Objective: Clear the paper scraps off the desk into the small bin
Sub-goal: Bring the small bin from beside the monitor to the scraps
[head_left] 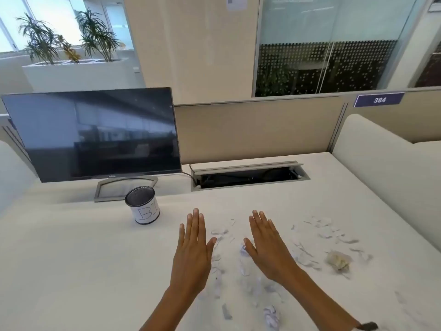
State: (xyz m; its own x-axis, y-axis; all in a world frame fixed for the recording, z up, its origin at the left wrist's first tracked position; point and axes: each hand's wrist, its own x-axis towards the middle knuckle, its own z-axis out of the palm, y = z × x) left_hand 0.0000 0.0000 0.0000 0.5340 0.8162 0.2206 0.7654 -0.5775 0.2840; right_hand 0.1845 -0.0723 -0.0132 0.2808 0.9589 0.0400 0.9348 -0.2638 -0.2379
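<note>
Both hands, left hand (192, 252) and right hand (267, 247), lie flat and hold nothing; a fast sweep could scatter the light paper scraps (322, 229) past the small bin (142, 205).

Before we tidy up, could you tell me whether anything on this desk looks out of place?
Yes: torn paper scraps lie scattered across the desk, mostly right of the open hands, with a crumpled yellowish wad among them. The cable hatch behind stands open. The bin stands upright.
</note>
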